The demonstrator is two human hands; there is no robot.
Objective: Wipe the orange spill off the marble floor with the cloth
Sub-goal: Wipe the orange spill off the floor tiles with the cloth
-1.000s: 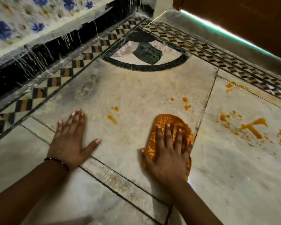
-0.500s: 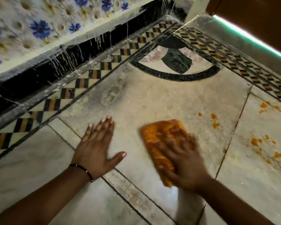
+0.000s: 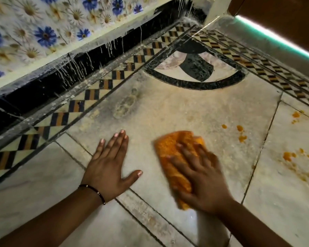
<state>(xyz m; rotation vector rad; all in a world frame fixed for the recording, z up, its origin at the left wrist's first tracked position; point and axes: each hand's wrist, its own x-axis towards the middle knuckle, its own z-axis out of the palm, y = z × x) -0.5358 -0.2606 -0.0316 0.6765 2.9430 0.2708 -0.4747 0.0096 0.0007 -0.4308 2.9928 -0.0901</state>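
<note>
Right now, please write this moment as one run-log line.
phase: wiping | right hand: presses orange cloth flat on marble floor | left hand: flat on floor | orange spill drops: remain right of cloth

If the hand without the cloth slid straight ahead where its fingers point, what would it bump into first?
The left hand lies flat on the marble floor, fingers pointing up and slightly right. It would probably cross bare, dusty marble first, then reach the dark curved band of the floor pattern. No orange drops seem to lie in that line.
</note>
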